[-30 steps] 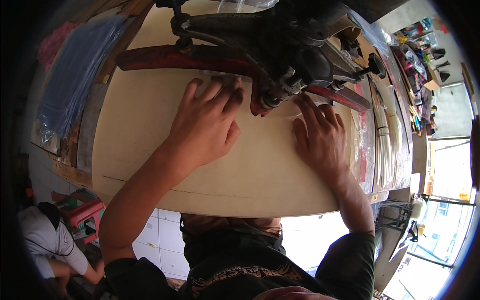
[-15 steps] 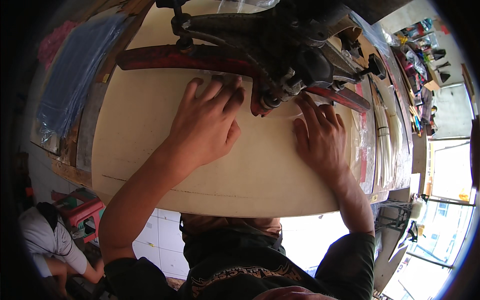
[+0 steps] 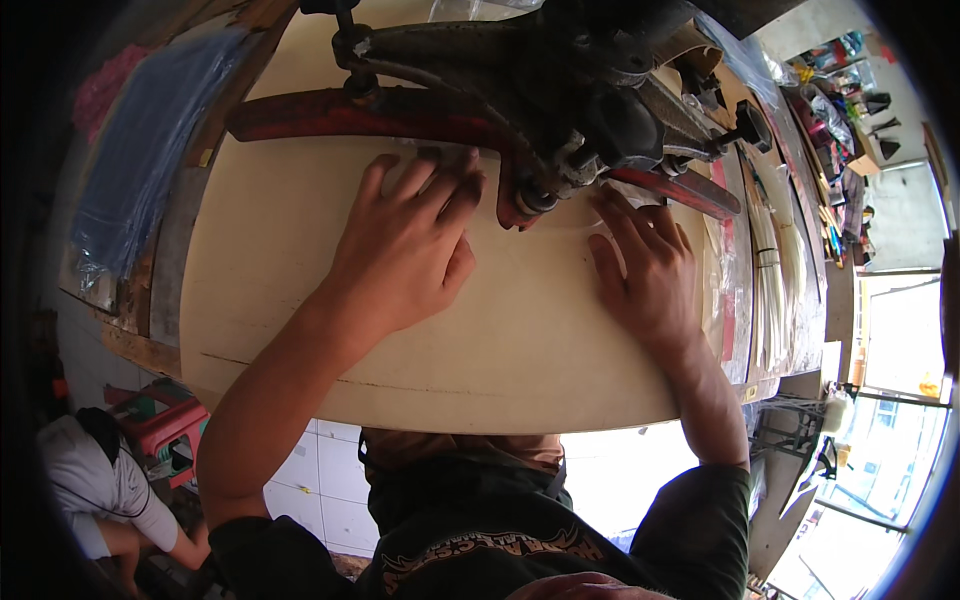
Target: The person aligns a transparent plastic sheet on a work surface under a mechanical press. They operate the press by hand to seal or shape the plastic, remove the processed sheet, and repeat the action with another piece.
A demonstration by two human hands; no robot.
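Observation:
Under a heavy black metal machine (image 3: 590,90) with a red bar (image 3: 330,115) across it lies a wide cream-coloured board (image 3: 490,360). My left hand (image 3: 400,240) rests on the board just in front of the bar, fingers bent and apart, palm down. To the right of the machine's middle, my right hand (image 3: 645,265) lies with fingers stretched forward and thumb apart. Its fingertips reach a thin clear plastic sheet (image 3: 625,195) at the machine's edge. How far the plastic runs under the machine is hidden.
A stack of bluish plastic sheets (image 3: 150,150) lies at the left. Bundled pale strips (image 3: 770,270) lie along the right side. Beyond the board at lower left, another person (image 3: 95,480) bends near a red stool (image 3: 165,425). Assorted items fill a shelf (image 3: 835,150) at far right.
My left hand has shifted slightly left and toward me. My right hand has barely moved. The machine appears slightly shifted as the view moved a little.

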